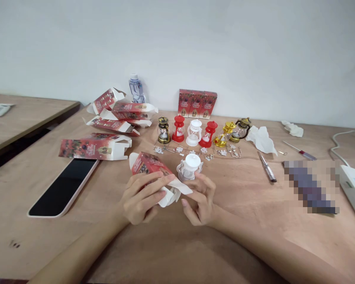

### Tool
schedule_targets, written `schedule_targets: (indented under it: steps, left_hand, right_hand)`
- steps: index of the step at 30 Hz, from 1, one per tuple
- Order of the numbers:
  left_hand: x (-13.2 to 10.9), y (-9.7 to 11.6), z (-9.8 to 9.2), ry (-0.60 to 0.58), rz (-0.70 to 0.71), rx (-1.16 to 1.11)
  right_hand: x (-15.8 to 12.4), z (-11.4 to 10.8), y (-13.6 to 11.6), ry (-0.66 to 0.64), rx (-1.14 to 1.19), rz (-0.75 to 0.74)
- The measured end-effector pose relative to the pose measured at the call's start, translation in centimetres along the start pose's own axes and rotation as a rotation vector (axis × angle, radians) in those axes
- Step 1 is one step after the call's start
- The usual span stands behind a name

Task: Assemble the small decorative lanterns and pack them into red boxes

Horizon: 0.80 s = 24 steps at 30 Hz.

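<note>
My left hand (143, 197) is closed around a red printed cardboard box (150, 163). The box lies tilted, its white flaps opened toward me. My right hand (199, 199) is beside that open end, thumb and fingers apart, the fingertips close to a flap. One of its fingers overlaps the lower edge of a small white lantern (192, 165); whether it touches the lantern I cannot tell. Behind, several small lanterns stand in a row, among them a white one (193, 133), a red one (179, 129) and a gold one (225, 134). What lies inside the box is hidden.
Opened red boxes (112, 124) pile up at the left, near a phone (63, 189). Small metal parts (204, 150) lie before the lantern row. A screwdriver (303, 153), a silver-handled tool (266, 167) and crumpled tissue (260, 139) are at right. A bottle (136, 90) stands behind.
</note>
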<state>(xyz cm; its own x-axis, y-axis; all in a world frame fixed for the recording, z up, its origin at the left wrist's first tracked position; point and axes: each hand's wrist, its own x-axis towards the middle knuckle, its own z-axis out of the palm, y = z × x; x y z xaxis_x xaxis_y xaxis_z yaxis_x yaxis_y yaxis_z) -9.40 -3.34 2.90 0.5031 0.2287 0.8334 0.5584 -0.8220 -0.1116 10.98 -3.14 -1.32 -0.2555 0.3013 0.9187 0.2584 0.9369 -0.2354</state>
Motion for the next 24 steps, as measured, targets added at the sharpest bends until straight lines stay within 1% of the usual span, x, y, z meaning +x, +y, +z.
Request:
schedule_targets:
  steps: [2, 4, 6, 8, 10, 12, 14, 18, 20, 22, 24]
  left_hand:
    - [0.3, -0.1, -0.2, -0.016, 0.049, 0.031]
    - [0.8, -0.1, 0.0, 0.026, 0.103, 0.047]
    - [1.2, 0.0, 0.4, 0.085, 0.134, 0.058]
    - [1.5, 0.2, 0.8, 0.133, 0.115, 0.107]
    - [1.5, 0.6, 1.1, 0.17, 0.06, 0.19]
    - [1.3, 0.9, 1.3, 0.189, 0.004, 0.257]
    - [1.1, 1.1, 1.4, 0.19, -0.019, 0.275]
    - [0.7, 1.0, 1.4, 0.137, 0.017, 0.263]
    - [0.5, 0.8, 1.4, 0.144, 0.057, 0.255]
    - [0.5, 0.6, 1.5, 0.18, 0.1, 0.227]
    - [0.5, 0.6, 1.6, 0.215, 0.118, 0.191]
  right_hand:
    - [-0.1, -0.1, 0.1, -0.047, 0.002, -0.018]
    - [-0.1, -0.3, 0.1, -0.113, -0.006, -0.03]
    - [0.0, -0.4, 0.0, -0.132, 0.003, -0.009]
    - [0.0, -0.5, -0.1, -0.113, 0.019, 0.036]
    - [0.0, -0.6, -0.3, -0.096, 0.045, 0.071]
    - [0.0, -0.5, -0.4, -0.089, 0.096, 0.114]
    - [-0.1, -0.4, -0.5, -0.078, 0.176, 0.172]
    - [0.0, -0.2, -0.9, -0.042, 0.288, 0.287]
    - [-0.1, -0.1, -1.1, -0.036, 0.281, 0.281]
    - [-0.2, -0.1, -1.1, -0.031, 0.262, 0.244]
    - [-0.5, 0.0, -1.1, -0.006, 0.275, 0.236]
